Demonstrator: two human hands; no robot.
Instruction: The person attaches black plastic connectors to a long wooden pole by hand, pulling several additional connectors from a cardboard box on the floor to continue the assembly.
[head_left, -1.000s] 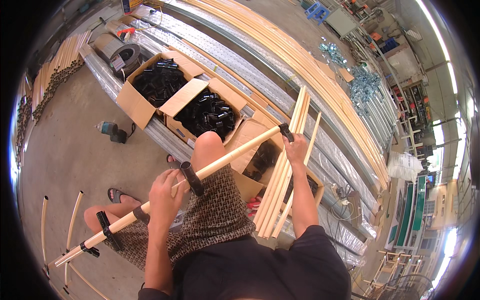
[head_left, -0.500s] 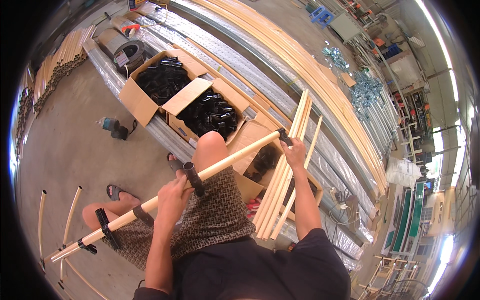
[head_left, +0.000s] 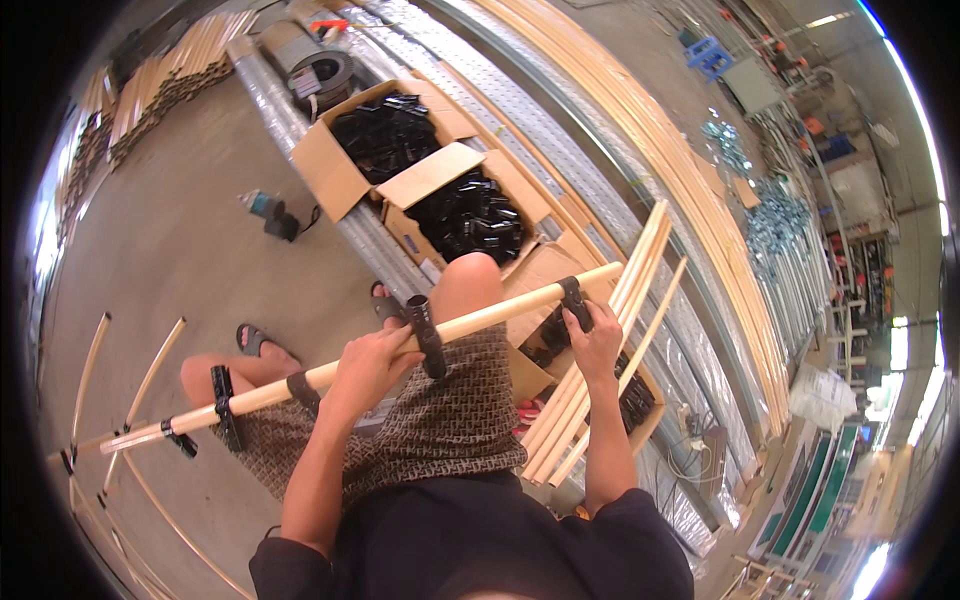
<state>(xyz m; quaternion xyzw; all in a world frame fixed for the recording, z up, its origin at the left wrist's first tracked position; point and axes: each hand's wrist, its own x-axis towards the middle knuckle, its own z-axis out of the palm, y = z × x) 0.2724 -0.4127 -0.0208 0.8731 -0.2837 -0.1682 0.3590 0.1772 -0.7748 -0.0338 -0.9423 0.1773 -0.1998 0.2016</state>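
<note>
Presently, both hands are apart, each clamped on the same work. Left hand [head_left: 372, 375] is closed over a cream pipe [head_left: 490, 316], just left of a crosswise black tube fitting [head_left: 425, 338]; the grip's underside is hidden. Right hand [head_left: 597, 345] grasps a black connector [head_left: 572, 294] near the pipe's right end, where a short bare length projects beyond it. Pipe lies slantwise above the lap, left end lower in view. Left of the left hand, three more black fittings sit along it: a dark band [head_left: 302, 389], a crosswise piece [head_left: 225, 405] and a small clamp [head_left: 180, 441] near the left end.

Surroundings: loose cream pipes [head_left: 566, 415] near the right forearm; two open cartons [head_left: 432, 175] of black fittings beyond the knee; a teal-and-black power tool [head_left: 275, 213] on the floor [head_left: 190, 270].
</note>
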